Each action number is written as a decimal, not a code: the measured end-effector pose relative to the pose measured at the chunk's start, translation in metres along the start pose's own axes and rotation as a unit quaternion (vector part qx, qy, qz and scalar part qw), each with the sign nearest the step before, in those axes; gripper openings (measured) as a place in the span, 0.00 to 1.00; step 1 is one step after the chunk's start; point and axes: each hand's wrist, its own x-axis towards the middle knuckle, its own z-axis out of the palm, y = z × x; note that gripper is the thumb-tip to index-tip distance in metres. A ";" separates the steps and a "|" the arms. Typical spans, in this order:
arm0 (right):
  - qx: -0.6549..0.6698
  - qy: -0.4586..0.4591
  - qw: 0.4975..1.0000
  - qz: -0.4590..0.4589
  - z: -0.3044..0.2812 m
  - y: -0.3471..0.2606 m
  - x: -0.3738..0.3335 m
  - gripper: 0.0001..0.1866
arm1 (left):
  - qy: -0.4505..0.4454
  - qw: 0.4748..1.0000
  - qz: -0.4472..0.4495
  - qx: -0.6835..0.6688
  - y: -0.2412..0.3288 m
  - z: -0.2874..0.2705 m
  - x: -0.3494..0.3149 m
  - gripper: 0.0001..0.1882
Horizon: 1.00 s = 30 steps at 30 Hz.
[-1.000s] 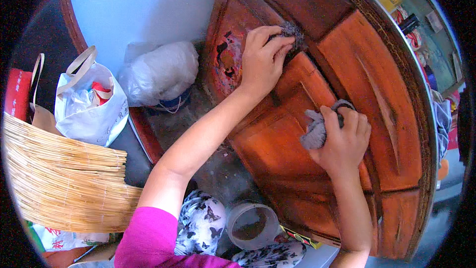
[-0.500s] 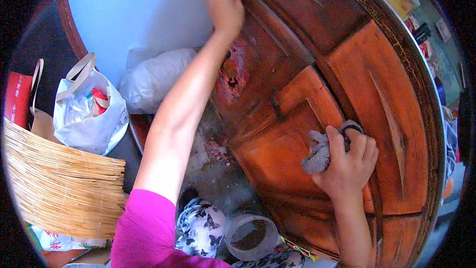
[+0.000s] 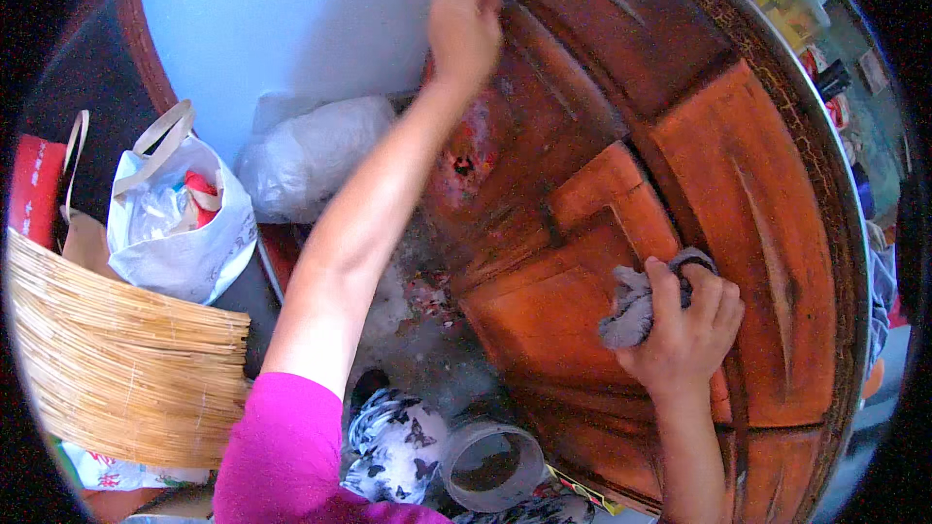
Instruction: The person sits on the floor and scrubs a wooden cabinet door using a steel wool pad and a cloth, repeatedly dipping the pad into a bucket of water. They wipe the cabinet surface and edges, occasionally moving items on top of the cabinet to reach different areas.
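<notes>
- At far end, wooden cabinet front (image 3: 544, 320): L hand (image 3: 468, 31), fingers bunched, can't tell if holding.
- Nearer, right: R hand (image 3: 687, 335) clasping grey cloth (image 3: 633, 309), well apart fr. L.

- Right-hand grip (image 3: 684, 335) wrapped over a gray cloth (image 3: 633, 312) on orange-brown wooden panelling (image 3: 539, 315).
- Left-hand grip (image 3: 468, 34) at the panelling's upper left edge, fingertips unclear.
- Straw mat (image 3: 126, 359) below a white tote bag (image 3: 189, 260).
</notes>
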 end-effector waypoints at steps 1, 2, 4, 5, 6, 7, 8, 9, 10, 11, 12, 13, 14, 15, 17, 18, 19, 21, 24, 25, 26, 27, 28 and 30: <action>-0.007 -0.002 1.000 0.006 0.001 0.003 -0.006 0.37 | -0.001 0.999 0.043 -0.014 0.028 -0.008 -0.024 0.09; -0.024 -0.006 1.000 0.011 0.001 0.008 -0.009 0.42 | -0.015 0.997 0.044 -0.063 0.061 -0.014 -0.047 0.10; -0.014 0.001 1.000 0.000 -0.002 0.008 -0.002 0.30 | -0.005 0.994 0.060 -0.091 0.069 -0.020 -0.054 0.10; -0.012 0.003 1.000 -0.005 -0.003 0.009 0.001 0.24 | 0.019 0.994 0.070 -0.084 0.056 -0.009 -0.044 0.09; -0.015 0.003 1.000 -0.012 -0.006 0.010 0.003 0.24 | 0.046 0.993 0.076 -0.078 0.042 0.004 -0.032 0.09; -0.009 0.010 1.000 -0.016 -0.004 0.009 0.008 0.24 | 0.045 0.995 0.014 -0.089 0.010 0.013 -0.011 0.07; -0.003 0.015 1.000 -0.019 -0.002 0.008 0.011 0.24 | 0.058 0.992 -0.088 -0.072 -0.014 0.018 0.012 0.06; 0.001 0.022 1.000 -0.021 0.000 0.009 0.014 0.24 | 0.045 0.978 -0.158 -0.125 -0.038 0.024 0.036 0.06; 0.007 0.029 0.999 -0.024 0.003 0.008 0.017 0.25 | 0.009 0.989 -0.139 -0.052 -0.060 0.025 0.052 0.09; 0.011 0.028 0.999 -0.021 0.005 0.007 0.016 0.25 | 0.024 0.990 -0.132 -0.031 -0.054 0.025 0.046 0.07; 0.011 0.022 0.999 -0.023 0.008 0.006 0.016 0.25 | 0.040 0.992 -0.123 -0.009 -0.047 0.024 0.038 0.06; 0.014 0.018 0.999 -0.024 0.011 0.005 0.016 0.25 | 0.057 0.992 -0.112 0.015 -0.041 0.020 0.027 0.05; 0.005 0.014 1.000 -0.024 0.011 0.005 0.016 0.25 | 0.033 0.996 -0.084 -0.009 -0.018 0.012 0.008 0.05; -0.003 0.005 1.000 -0.014 0.011 0.009 0.012 0.29 | 0.011 0.998 -0.057 -0.032 0.014 -0.001 -0.019 0.06; -0.017 -0.008 1.000 -0.001 0.003 0.014 0.003 0.37 | 0.011 0.995 0.053 -0.081 0.075 -0.017 -0.058 0.09; -0.016 -0.003 1.000 -0.002 0.002 0.013 0.003 0.33 | -0.017 0.993 0.041 -0.112 0.092 -0.028 -0.065 0.11; -0.016 0.000 1.000 -0.003 0.001 0.013 0.004 0.29 | -0.045 0.988 0.028 -0.144 0.101 -0.034 -0.068 0.13; -0.015 0.003 1.000 -0.009 -0.001 0.013 0.007 0.25 | 0.003 0.991 0.068 -0.114 0.072 -0.016 -0.047 0.12; -0.008 0.005 1.000 -0.012 0.000 0.010 0.010 0.25 | 0.063 0.995 -0.034 -0.068 -0.012 0.015 0.003 0.08; -0.002 0.011 1.000 -0.013 0.001 0.008 0.011 0.25 | 0.066 0.991 -0.096 -0.066 -0.037 0.020 0.028 0.07; -0.002 0.012 1.000 -0.012 0.001 0.009 0.010 0.25 | 0.006 0.993 -0.109 -0.034 -0.059 0.023 0.041 0.10; -0.003 0.013 1.000 -0.016 0.002 0.010 0.009 0.25 | 0.016 0.994 -0.108 -0.010 -0.056 0.026 0.043 0.09; -0.004 0.015 1.000 -0.019 0.002 0.010 0.009 0.26 | 0.026 0.994 -0.104 0.015 -0.054 0.027 0.045 0.08; -0.005 0.007 1.000 -0.020 0.000 0.008 0.009 0.26 | 0.038 0.996 -0.062 0.046 -0.039 0.016 0.031 0.08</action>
